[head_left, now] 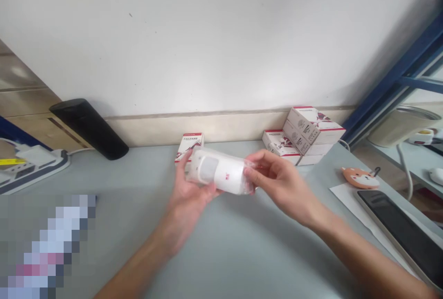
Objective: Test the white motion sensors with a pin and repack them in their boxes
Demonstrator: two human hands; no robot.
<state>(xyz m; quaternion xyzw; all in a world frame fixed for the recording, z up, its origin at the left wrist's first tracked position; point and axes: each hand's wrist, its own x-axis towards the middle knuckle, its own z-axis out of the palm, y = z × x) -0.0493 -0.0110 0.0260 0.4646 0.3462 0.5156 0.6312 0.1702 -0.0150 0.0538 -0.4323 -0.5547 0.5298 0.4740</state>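
A white motion sensor (pixel 221 170) in a clear plastic bag is held above the grey table, lying roughly sideways with its greyish window toward the left. My left hand (pixel 190 193) is closed around its left end, thumb along the lower edge. At the other end, my right hand (pixel 277 179) pinches the bag near the sensor's right edge. Just behind the left fingers a small white and red box (pixel 192 141) stands on the table, partly hidden by the hand and the sensor.
Stacked white and red boxes (pixel 311 133) stand at the back right by the wall. A black cylinder (pixel 90 128) leans at the left, near a power strip (pixel 31 170). On the right are a phone (pixel 401 230), paper (pixel 349 197) and an orange animal-face item (pixel 360 178). The lower left is pixelated.
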